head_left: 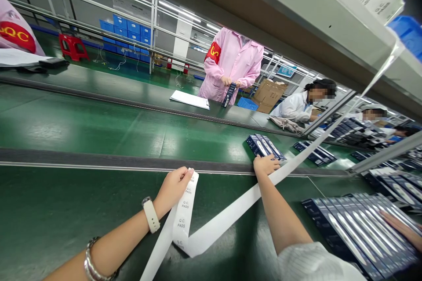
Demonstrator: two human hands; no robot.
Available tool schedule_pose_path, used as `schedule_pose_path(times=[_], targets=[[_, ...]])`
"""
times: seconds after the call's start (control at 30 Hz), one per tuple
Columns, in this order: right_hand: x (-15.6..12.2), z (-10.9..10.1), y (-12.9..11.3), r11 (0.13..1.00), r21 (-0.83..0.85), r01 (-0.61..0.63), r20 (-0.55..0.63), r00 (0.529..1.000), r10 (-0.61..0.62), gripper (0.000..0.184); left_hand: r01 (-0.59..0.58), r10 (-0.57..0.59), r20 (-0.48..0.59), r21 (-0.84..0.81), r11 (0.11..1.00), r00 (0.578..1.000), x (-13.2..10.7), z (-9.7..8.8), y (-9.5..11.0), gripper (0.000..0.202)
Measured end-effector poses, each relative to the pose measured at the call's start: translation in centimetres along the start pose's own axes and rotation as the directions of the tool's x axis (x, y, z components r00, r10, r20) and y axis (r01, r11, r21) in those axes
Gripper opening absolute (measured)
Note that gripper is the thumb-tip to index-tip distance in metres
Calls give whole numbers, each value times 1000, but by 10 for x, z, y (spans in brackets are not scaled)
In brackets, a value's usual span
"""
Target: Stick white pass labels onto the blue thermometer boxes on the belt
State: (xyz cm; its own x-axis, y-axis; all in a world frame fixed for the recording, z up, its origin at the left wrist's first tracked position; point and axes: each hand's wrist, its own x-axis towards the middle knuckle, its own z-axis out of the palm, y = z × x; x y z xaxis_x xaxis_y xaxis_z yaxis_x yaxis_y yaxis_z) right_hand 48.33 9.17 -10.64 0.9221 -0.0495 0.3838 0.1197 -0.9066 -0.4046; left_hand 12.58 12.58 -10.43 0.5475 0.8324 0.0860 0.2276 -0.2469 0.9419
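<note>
My left hand (173,186), with a white watch on its wrist, pinches the top end of a white strip of "Q.C. PASS" stickers (184,213). The strip folds back near my forearm, then runs up to the right toward the overhead shelf. My right hand (265,164) reaches across the strip to the green conveyor belt (99,127). Its fingers curl over the near end of a small group of dark blue boxes (267,145) lying there. The fingertips are hidden.
A row of dark blue boxes (356,232) lies at the lower right with another person's hand (400,228) on it. More boxes (314,153) sit farther along the belt. Across it, a person in a pink coat (232,63) holds a dark box beside white paper (190,99).
</note>
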Motion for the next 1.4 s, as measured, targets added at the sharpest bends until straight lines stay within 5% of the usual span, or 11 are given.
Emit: schedule_pose_path(times=[1.4], targets=[[0,0,1,999,37,-13,-30,999,14,42,16,-16,-2,-60,998,1000,1,-1,1,41]])
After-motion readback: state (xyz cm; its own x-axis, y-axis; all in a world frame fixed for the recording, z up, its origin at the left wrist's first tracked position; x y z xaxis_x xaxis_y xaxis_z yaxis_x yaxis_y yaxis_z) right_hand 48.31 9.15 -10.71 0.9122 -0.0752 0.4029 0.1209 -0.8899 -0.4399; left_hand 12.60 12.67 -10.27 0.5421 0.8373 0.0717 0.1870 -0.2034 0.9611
